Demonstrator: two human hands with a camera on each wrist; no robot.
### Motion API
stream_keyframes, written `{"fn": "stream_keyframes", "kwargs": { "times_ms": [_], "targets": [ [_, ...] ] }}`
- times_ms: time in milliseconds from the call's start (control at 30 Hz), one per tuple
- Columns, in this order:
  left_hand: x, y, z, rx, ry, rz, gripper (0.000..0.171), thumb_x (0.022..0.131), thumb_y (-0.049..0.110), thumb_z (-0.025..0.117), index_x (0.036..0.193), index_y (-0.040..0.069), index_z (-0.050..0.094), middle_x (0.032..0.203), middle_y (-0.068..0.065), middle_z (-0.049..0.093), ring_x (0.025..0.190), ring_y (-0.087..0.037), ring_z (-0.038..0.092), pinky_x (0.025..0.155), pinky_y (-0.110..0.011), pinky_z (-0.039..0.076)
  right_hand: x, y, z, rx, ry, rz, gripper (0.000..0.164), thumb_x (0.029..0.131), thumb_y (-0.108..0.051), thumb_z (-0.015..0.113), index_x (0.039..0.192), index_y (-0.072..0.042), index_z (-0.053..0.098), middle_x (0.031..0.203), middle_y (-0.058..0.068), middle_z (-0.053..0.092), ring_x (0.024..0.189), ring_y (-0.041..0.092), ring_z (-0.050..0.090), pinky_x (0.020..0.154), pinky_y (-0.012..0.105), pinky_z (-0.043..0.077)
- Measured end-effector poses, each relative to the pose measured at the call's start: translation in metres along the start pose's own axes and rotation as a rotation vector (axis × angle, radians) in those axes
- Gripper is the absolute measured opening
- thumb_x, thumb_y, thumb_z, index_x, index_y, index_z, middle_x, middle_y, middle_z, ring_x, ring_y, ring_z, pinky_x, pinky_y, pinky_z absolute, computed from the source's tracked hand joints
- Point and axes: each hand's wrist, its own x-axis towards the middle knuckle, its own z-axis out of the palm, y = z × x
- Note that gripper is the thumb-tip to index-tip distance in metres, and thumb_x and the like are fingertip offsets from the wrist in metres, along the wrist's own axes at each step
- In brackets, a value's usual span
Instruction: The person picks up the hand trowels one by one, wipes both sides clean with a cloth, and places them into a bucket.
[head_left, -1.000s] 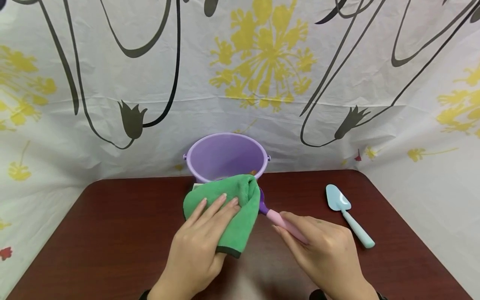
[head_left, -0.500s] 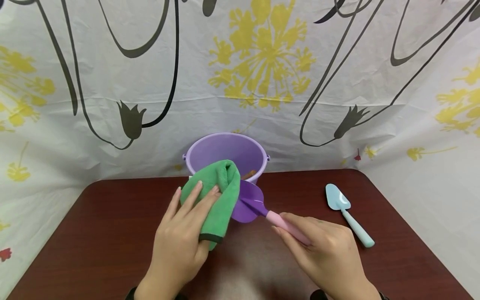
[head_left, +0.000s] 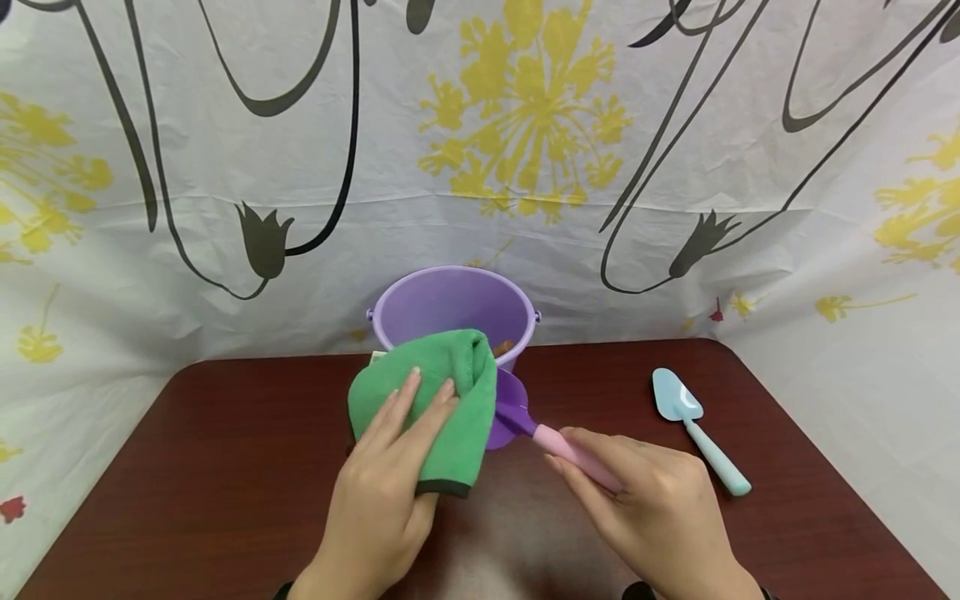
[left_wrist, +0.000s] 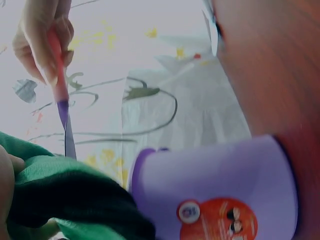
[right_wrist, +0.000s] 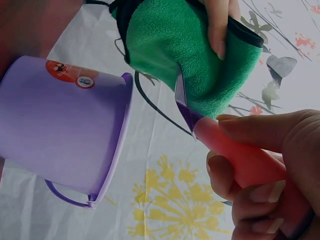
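My right hand (head_left: 652,496) grips the pink handle of a small toy shovel (head_left: 573,457), whose purple blade points up and left. My left hand (head_left: 382,492) holds a green cloth (head_left: 471,421) with dark edging against that blade, fingers laid over the top and thumb below. The cloth covers the blade's left part. In the right wrist view, the cloth (right_wrist: 165,40) wraps over the blade's end and the pink handle (right_wrist: 240,155) lies between thumb and curled fingers. Just behind the cloth stands a lilac bucket (head_left: 457,302), its lower front hidden.
A pale blue trowel (head_left: 716,457) lies at the right on the dark red-brown table (head_left: 247,450). Something brown (head_left: 501,348) shows inside the bucket. A patterned white sheet (head_left: 465,233) hangs behind and at both sides.
My left hand has slid the cloth left along the blade, uncovering much of it, then partly back right over it. My right hand and the shovel have stayed nearly still.
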Motion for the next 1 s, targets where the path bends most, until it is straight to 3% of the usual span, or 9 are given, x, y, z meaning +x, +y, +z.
{"fn": "stream_keyframes", "kwargs": {
  "times_ms": [167,267,333,467,567,667,767,900,1000],
  "targets": [
    [-0.001,0.009,0.011,-0.026,0.044,0.165,0.066,0.069,-0.002,0.048,0.133,0.001,0.063,0.134,-0.012,0.068,0.132,-0.036,0.059,0.126,-0.034,0.029,0.000,0.000,0.000,0.018,0.007,-0.020,0.035,0.101,-0.038,0.061,0.088,-0.011,0.077,0.073,-0.004,0.076,0.059,0.006,0.068,0.057,0.020,0.054],
    [-0.003,0.014,0.017,-0.063,0.043,0.266,0.065,0.068,0.002,0.047,0.132,-0.003,0.062,0.132,-0.015,0.068,0.129,-0.036,0.061,0.126,-0.035,0.031,-0.001,0.000,0.001,0.016,0.002,-0.023,0.033,0.102,-0.037,0.060,0.090,-0.011,0.078,0.074,-0.005,0.076,0.059,0.005,0.067,0.057,0.019,0.053],
    [-0.005,0.017,0.020,-0.118,0.019,0.299,0.070,0.065,0.002,0.047,0.133,-0.003,0.060,0.133,-0.015,0.068,0.130,-0.035,0.061,0.125,-0.034,0.031,-0.002,0.000,0.001,0.001,-0.012,-0.005,0.034,0.102,-0.038,0.058,0.091,-0.013,0.078,0.073,-0.007,0.075,0.059,0.004,0.067,0.057,0.019,0.053],
    [-0.007,0.025,0.020,-0.239,-0.044,0.276,0.083,0.056,-0.002,0.045,0.138,0.000,0.057,0.136,-0.014,0.066,0.136,-0.029,0.056,0.125,-0.032,0.031,-0.004,-0.001,0.001,-0.030,-0.041,0.024,0.037,0.104,-0.041,0.054,0.093,-0.015,0.079,0.073,-0.009,0.074,0.059,0.003,0.065,0.057,0.019,0.052],
    [-0.007,0.027,0.017,-0.251,-0.074,0.240,0.089,0.053,-0.006,0.044,0.141,0.003,0.056,0.138,-0.011,0.065,0.139,-0.027,0.055,0.125,-0.030,0.030,-0.004,-0.001,0.001,-0.027,-0.038,0.020,0.036,0.104,-0.040,0.054,0.094,-0.015,0.078,0.072,-0.010,0.073,0.058,0.003,0.063,0.056,0.019,0.051],
    [-0.006,0.025,0.016,-0.177,-0.070,0.255,0.089,0.052,-0.005,0.041,0.139,0.004,0.057,0.138,-0.009,0.065,0.136,-0.028,0.057,0.126,-0.030,0.028,-0.002,-0.001,0.002,-0.024,-0.026,0.011,0.035,0.104,-0.038,0.055,0.093,-0.014,0.078,0.071,-0.010,0.072,0.056,0.003,0.062,0.054,0.019,0.050],
    [-0.005,0.022,0.017,-0.079,-0.059,0.260,0.080,0.059,-0.002,0.044,0.138,0.003,0.058,0.138,-0.008,0.065,0.133,-0.030,0.059,0.127,-0.030,0.026,-0.002,-0.002,0.003,-0.022,-0.013,0.008,0.034,0.103,-0.038,0.056,0.092,-0.014,0.078,0.070,-0.010,0.072,0.055,0.003,0.062,0.054,0.019,0.051],
    [-0.005,0.020,0.015,0.018,-0.077,0.192,0.070,0.070,0.002,0.050,0.139,0.005,0.057,0.140,-0.005,0.064,0.133,-0.029,0.059,0.128,-0.028,0.021,-0.003,-0.002,0.005,-0.021,-0.003,0.010,0.034,0.102,-0.040,0.059,0.090,-0.015,0.078,0.071,-0.008,0.074,0.056,0.003,0.064,0.054,0.019,0.051],
    [-0.005,0.018,0.012,0.065,-0.089,0.138,0.070,0.071,0.002,0.053,0.140,0.007,0.056,0.140,-0.003,0.064,0.134,-0.028,0.059,0.129,-0.027,0.018,-0.003,-0.002,0.005,-0.038,-0.008,0.007,0.036,0.102,-0.041,0.058,0.088,-0.014,0.077,0.072,-0.007,0.074,0.055,0.004,0.065,0.053,0.020,0.051]
  ]
}}
